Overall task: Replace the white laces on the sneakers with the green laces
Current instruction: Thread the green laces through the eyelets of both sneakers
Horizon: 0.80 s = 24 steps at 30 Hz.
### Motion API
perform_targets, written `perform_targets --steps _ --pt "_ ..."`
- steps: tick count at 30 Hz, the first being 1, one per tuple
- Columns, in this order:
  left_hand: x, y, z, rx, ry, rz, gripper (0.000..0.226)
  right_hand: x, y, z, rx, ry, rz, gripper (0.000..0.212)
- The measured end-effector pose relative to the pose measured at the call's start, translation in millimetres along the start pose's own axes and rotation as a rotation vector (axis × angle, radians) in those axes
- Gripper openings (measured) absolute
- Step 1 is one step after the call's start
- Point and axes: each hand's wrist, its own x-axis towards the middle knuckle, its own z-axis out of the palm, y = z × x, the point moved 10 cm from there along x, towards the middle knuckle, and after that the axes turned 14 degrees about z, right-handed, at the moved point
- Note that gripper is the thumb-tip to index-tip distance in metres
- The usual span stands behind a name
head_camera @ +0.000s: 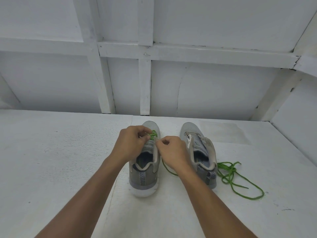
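- Sneakers stand heels toward the person and toes away, so the eyelets lie straight under both hands. The left sneaker is being laced, and the right sneaker waits just beside it on the white worktop.
- The left hand is curled over the toe end of the left sneaker. Its fingertips pinch the green lace where it crosses the lowest eyelets, probably to steady the crossing while slack is drawn through.
- The right hand is curled at that sneaker's right edge, thumb and forefinger pinched together. The lace's other end trails from under the wrist onto the worktop between the two sneakers, so this hand seems to grasp that end.
- Only the rows nearest the toe look threaded, so I judge the lacing to be at an early stage.
- The right sneaker's tongue sits loose, and I can make out no lace in it.
- A second green lace lies in a loose tangle on the worktop just right of the right sneaker, handy for its turn.
- No white laces are in view.
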Motion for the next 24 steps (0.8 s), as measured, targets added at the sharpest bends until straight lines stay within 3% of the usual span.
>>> perform_targets --steps 5,9,24 --pt "1 1 6 0.023 -0.019 0.011 0.015 9 21 13 0.176 -0.098 0.151 0.031" --pt "1 2 10 0.043 -0.041 0.031 0.015 16 40 26 0.379 -0.184 0.309 0.011" --pt "7 5 23 0.127 -0.095 0.047 0.019 22 45 27 0.346 -0.189 0.308 0.009"
